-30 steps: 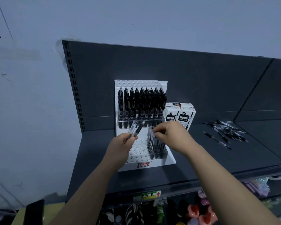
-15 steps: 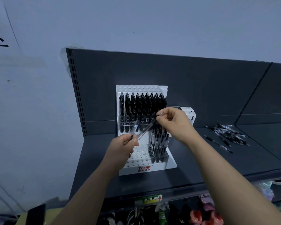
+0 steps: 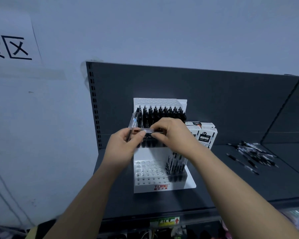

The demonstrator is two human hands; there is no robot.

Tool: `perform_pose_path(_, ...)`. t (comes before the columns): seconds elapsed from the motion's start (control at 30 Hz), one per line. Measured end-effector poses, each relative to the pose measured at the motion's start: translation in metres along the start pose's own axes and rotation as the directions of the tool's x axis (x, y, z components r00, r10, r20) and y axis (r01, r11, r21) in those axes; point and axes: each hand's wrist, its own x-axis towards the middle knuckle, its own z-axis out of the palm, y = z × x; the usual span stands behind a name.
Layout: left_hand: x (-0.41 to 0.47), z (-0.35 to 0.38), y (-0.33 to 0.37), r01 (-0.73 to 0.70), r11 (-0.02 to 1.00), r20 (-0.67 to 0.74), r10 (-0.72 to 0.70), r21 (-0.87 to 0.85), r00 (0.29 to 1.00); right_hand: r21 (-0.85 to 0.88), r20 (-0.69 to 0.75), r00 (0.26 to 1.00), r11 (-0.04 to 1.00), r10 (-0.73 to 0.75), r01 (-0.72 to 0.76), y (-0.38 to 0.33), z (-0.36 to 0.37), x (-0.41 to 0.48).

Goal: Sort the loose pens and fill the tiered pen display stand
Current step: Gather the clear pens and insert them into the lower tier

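Note:
A white tiered pen stand marked TOME stands on the dark shelf. Its upper tier is packed with black pens; the lower tier holds a cluster of pens at the right and open holes at the left. My left hand grips clear pens, one sticking up past the stand's left edge. My right hand pinches a clear pen lying level between both hands, in front of the stand.
Several loose pens lie in a heap on the shelf at the right. White pen boxes stand just right of the stand. The shelf's dark back panel rises behind, with a white wall at the left.
My right hand rose from the lower tier's pens and came left to meet my left hand, and now pinches a pen there. The view has tilted so the stand sits lower.

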Motion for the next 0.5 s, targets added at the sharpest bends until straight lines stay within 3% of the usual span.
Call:
perform_pose_path(0.17,-0.003,-0.005,-0.018,0.061,0.995,-0.025,-0.060,0.082,0.998,0.262,-0.054,0.975,0.945,0.216,-0.195,0.016,-0.004,-0.006)
perform_pose_path(0.3,-0.007,0.001,-0.034,0.056,0.976,0.008,-0.059,0.211,0.998,0.368,0.054,0.937,0.865,0.346,-0.341,0.028,-0.001,-0.012)
perform_pose_path(0.5,-0.005,0.014,-0.046,0.106,0.956,0.039,-0.121,0.275,0.992,0.058,0.041,0.943,0.942,0.330,-0.332,0.037,0.005,-0.017)
